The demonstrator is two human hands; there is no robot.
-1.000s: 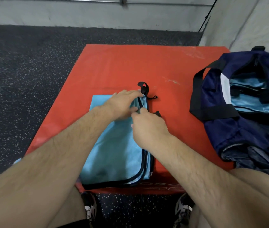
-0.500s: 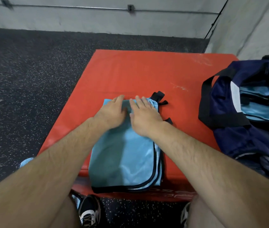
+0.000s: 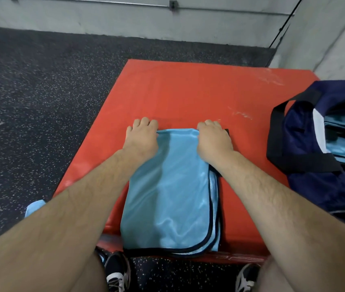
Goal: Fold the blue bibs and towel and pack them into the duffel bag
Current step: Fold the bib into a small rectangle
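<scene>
A light blue bib point(image 3: 171, 192) with black trim lies folded lengthwise on the red mat point(image 3: 188, 91), its near end hanging over the mat's front edge. My left hand point(image 3: 141, 137) grips the bib's far left corner, fingers curled over the edge. My right hand point(image 3: 213, 140) grips the far right corner, where a bit of black strap shows. The navy duffel bag point(image 3: 323, 182) stands unzipped at the right on the mat, with light blue fabric point(image 3: 344, 133) lying inside it.
A scrap of light blue cloth point(image 3: 33, 207) lies on the dark speckled floor point(image 3: 30, 102) beside the mat's left edge. My shoes point(image 3: 117, 270) rest on the floor below. A grey wall runs behind and to the right.
My hands were together at the middle of the bib's far end. They have slid apart to its two far corners and curled onto the edge. The view shifted left.
</scene>
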